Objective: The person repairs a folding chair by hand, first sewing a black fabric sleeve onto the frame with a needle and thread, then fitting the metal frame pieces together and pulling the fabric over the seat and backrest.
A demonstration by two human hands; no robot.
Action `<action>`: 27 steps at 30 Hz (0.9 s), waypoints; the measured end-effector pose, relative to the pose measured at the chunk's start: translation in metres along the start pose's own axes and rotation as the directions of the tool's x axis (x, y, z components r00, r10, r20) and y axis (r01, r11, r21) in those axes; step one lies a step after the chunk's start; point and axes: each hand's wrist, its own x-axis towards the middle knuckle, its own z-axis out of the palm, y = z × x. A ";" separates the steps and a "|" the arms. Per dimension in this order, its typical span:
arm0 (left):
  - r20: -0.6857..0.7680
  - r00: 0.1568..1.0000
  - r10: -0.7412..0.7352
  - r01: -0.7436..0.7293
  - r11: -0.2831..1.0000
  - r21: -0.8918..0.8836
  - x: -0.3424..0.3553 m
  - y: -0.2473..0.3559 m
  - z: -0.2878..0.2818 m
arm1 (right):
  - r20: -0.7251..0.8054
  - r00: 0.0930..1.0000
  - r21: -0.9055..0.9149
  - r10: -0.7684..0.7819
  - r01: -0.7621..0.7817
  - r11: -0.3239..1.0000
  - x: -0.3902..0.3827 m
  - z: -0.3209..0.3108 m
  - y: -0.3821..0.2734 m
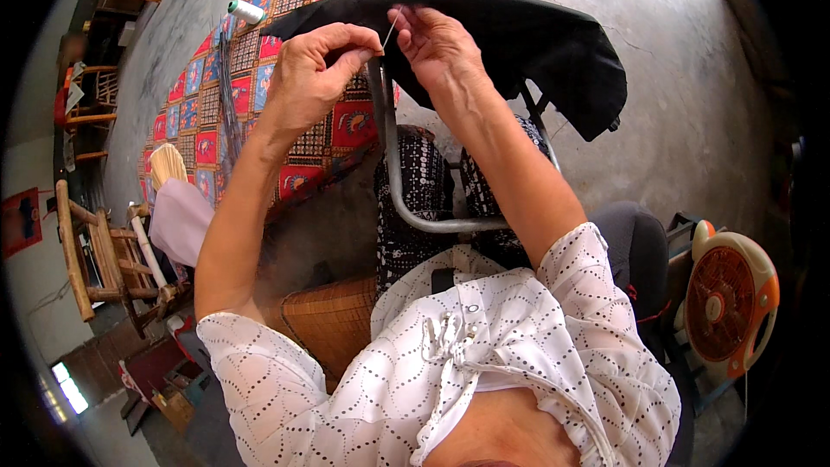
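Note:
A black padded cover (519, 43) stretches over a curved metal frame (406, 199) in front of me. My left hand (316, 73) pinches the near edge of the black cover with closed fingers. My right hand (437, 43) is beside it and holds a thin needle (391, 32) with pale thread between thumb and forefinger, just above the cover's edge. The two hands are almost touching.
A patchwork mat in red and blue (251, 104) lies on the concrete floor with a white thread spool (246, 10) at its far end. A straw fan (166, 166) and wooden chairs (95, 251) stand at the left. An orange and white electric fan (726, 303) sits at the right.

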 end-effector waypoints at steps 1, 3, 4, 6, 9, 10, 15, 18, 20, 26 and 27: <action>0.009 1.000 0.014 -0.014 1.000 0.013 -0.002 0.003 0.000 | -0.002 1.000 0.011 0.001 -0.001 1.000 0.001 0.000 -0.002; 0.024 0.998 0.057 -0.058 0.997 0.052 -0.005 0.012 0.000 | 0.053 0.998 0.054 0.012 -0.015 0.998 0.005 -0.006 0.000; 0.030 0.996 0.085 -0.087 0.993 0.077 -0.008 0.018 0.003 | 0.081 0.997 0.075 0.016 -0.022 0.997 0.006 -0.009 0.002; 0.052 0.991 0.122 -0.127 0.985 0.116 -0.011 0.026 0.007 | 0.118 0.993 0.067 -0.013 0.005 0.998 -0.003 -0.011 0.005; 0.066 0.988 0.141 -0.149 0.978 0.149 -0.013 0.029 0.008 | 0.062 0.997 -0.004 -0.039 0.040 0.999 -0.016 -0.005 0.003; 0.068 0.989 0.133 -0.142 0.978 0.151 -0.014 0.030 0.007 | 0.060 0.997 -0.023 -0.041 0.042 0.999 -0.018 -0.006 0.003; 0.005 0.982 0.189 -0.188 0.969 0.158 -0.018 0.031 0.009 | 0.127 0.991 -0.155 0.039 -0.019 0.988 -0.043 -0.009 0.001; 0.014 0.979 0.203 -0.202 0.961 0.189 -0.020 0.028 0.013 | 0.278 0.960 -0.182 -0.040 0.094 0.979 -0.045 -0.009 0.006; 0.086 0.986 0.140 -0.157 0.956 0.248 -0.019 0.032 0.012 | 0.333 0.939 -0.185 -0.091 0.159 0.970 -0.041 -0.013 0.008; -0.045 0.855 0.516 -0.361 0.655 0.664 0.015 0.019 0.001 | 0.399 0.892 -0.335 -0.214 0.359 0.871 -0.053 -0.007 0.015; -0.041 0.834 0.550 -0.361 0.602 0.712 0.026 0.014 0.000 | 0.427 0.873 -0.367 -0.237 0.407 0.836 -0.055 -0.006 0.020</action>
